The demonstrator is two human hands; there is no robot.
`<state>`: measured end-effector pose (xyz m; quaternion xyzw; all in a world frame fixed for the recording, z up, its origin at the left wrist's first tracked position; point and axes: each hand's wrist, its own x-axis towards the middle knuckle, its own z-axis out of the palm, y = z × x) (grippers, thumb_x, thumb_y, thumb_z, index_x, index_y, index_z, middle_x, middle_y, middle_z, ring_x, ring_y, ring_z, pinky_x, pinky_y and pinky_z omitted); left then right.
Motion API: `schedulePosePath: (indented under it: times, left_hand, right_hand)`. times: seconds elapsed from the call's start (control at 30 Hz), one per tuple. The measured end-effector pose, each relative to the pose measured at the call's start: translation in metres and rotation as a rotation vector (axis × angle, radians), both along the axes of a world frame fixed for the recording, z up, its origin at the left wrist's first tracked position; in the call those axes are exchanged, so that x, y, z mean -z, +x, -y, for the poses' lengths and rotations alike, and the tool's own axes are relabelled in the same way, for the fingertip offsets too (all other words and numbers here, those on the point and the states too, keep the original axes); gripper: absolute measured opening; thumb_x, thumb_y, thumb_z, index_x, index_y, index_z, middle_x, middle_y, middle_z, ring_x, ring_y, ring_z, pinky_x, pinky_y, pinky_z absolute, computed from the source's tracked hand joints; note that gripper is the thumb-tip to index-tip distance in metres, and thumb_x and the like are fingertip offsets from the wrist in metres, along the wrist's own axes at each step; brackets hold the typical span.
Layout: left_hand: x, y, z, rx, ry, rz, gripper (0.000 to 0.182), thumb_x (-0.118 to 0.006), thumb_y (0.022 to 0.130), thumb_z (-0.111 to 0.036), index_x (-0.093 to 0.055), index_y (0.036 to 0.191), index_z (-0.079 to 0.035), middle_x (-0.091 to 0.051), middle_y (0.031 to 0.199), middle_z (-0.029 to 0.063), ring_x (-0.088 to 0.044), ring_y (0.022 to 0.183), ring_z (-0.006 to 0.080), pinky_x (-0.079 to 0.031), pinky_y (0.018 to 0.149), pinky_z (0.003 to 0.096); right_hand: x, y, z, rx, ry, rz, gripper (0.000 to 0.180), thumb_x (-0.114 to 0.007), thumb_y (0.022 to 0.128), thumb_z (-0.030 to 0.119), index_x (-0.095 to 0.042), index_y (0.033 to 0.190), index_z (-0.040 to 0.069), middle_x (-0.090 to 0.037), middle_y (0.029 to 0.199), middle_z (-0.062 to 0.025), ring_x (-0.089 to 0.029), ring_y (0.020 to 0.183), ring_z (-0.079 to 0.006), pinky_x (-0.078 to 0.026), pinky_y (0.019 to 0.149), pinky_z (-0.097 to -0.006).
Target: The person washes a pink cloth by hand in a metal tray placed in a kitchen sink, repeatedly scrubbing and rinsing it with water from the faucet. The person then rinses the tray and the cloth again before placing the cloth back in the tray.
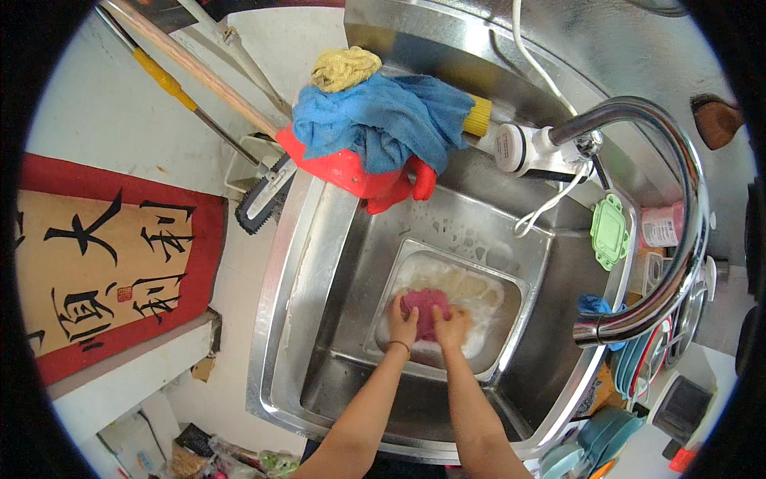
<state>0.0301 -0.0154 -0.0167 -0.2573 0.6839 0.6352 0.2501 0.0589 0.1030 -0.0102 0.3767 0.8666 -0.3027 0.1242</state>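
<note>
A rectangular metal basin (516,323) of sudsy water stands on the floor of a stainless steel sink (353,299). In it, a dark pink cloth (425,311) is bunched between both hands above the foam. My left hand (404,320) grips the cloth's left side, a thin band around its wrist. My right hand (451,326) holds the cloth's right side, thumb on top and fingers partly in the suds. The lower edge of the cloth meets the foamy water.
A curved chrome faucet (688,155) arches over the sink's right side, beside a white fitting with a cord. Blue cloths (383,120) and red rubber gloves (383,185) lie at the far left corner. A green lid (609,232) leans on the right wall. Dishes (643,353) stand at right.
</note>
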Motion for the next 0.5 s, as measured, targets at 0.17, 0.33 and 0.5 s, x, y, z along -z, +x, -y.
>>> schedulePosePath:
  times: [0.17,0.33,0.5]
  left_hand:
    - [0.064,0.015,0.062,-0.354,0.537,0.228,0.044,-0.060,0.094,-0.031,-0.050,0.132,-0.011,-0.048,0.130,0.0063,-0.051,0.113,0.0197,-0.045,0.093,0.0335]
    - [0.020,0.019,0.000,-0.261,0.856,0.478,0.026,-0.061,0.093,-0.027,-0.062,0.111,-0.008,-0.063,0.097,0.0052,-0.061,0.086,0.0172,-0.050,0.078,0.0306]
    - [-0.032,-0.012,-0.016,-0.161,0.484,0.421,0.035,-0.057,0.096,-0.038,-0.064,0.099,-0.005,-0.065,0.090,0.0063,-0.061,0.077,0.0179,-0.050,0.066,0.0304]
  right_hand:
    - [-0.096,0.009,0.093,-0.343,-0.513,-0.499,0.032,-0.072,0.077,0.028,-0.069,0.088,-0.001,-0.057,0.119,-0.0216,-0.053,0.110,-0.0378,-0.043,0.094,-0.0455]
    - [-0.082,-0.027,0.032,-0.016,-0.124,0.035,0.025,-0.071,0.077,0.022,-0.061,0.075,-0.002,-0.061,0.101,-0.0208,-0.060,0.089,-0.0348,-0.047,0.078,-0.0431]
    - [-0.086,-0.023,0.019,-0.115,-0.027,-0.545,0.028,-0.064,0.087,0.028,-0.061,0.081,0.001,-0.062,0.074,-0.0203,-0.057,0.063,-0.0362,-0.045,0.061,-0.0436]
